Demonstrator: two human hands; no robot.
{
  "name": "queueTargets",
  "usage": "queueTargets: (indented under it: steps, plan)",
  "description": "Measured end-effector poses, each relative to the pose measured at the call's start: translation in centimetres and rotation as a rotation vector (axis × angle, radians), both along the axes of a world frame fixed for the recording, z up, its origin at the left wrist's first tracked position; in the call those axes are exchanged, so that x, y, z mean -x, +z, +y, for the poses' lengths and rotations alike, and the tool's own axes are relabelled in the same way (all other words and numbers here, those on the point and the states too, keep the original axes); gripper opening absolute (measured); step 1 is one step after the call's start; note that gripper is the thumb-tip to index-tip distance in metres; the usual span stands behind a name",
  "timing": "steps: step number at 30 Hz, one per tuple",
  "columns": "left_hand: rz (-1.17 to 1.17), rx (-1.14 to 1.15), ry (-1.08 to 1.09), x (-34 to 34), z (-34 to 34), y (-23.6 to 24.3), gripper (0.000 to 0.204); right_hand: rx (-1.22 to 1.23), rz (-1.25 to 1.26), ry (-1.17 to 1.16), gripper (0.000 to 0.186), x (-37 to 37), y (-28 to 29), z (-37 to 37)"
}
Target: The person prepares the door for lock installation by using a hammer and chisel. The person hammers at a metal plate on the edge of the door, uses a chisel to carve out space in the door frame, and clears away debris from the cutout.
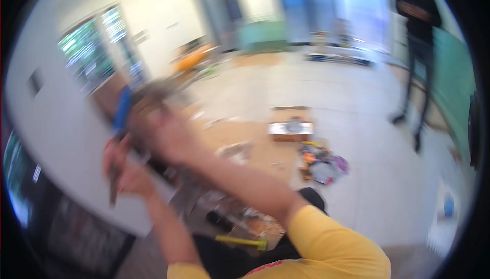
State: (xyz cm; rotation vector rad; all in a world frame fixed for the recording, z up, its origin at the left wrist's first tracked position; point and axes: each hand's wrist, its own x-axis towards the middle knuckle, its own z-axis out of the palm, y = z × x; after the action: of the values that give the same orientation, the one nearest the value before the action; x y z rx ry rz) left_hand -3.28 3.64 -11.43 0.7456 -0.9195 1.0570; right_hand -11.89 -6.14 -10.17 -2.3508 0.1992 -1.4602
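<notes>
My left hand (127, 171) is closed round a slim tool with a blue upper part (122, 109) and a dark lower end; its exact kind is not clear. Just right of and above it, my right hand (166, 128) is smeared by motion, so its fingers cannot be read. A blurred brown-grey shape lies at that hand, but whether it is held does not show. Behind the blue part is a flat brown piece (108, 95), also blurred. Down by my legs lies a yellow-green hammer-shaped tool (244, 241).
On the floor ahead are a brown box (290, 136) and a pile of colourful odds and ends (322, 164). Scraps lie over a tan sheet (265, 159). A person in dark clothes (419, 29) stands at the right. Orange and other clutter (193, 59) sits by the far wall.
</notes>
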Motion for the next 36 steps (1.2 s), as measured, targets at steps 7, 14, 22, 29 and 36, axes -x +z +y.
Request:
queueTargets:
  steps: [7,14,22,29,36]
  plan:
    - [-0.078,-0.176,-0.267,4.3,-1.5,-4.0,0.032,-0.520,-0.235,0.402,0.050,4.4,2.6,0.9]
    - [-0.170,-0.494,0.050,4.8,-3.3,-5.8,0.039,-0.532,-0.059,0.202,0.051,3.9,3.8,0.3]
    - [0.533,-0.710,-0.993,2.1,0.4,-8.7,0.045,-0.369,-0.254,0.182,0.043,3.6,4.3,0.5]
    - [0.394,-0.830,-0.905,7.7,0.2,-6.9,0.040,-0.417,-0.260,0.281,0.050,7.7,4.4,2.9]
    - [0.672,-0.579,-1.069,13.3,-4.6,-8.5,0.021,-0.504,-0.182,-0.010,0.029,16.5,-0.9,-0.2]
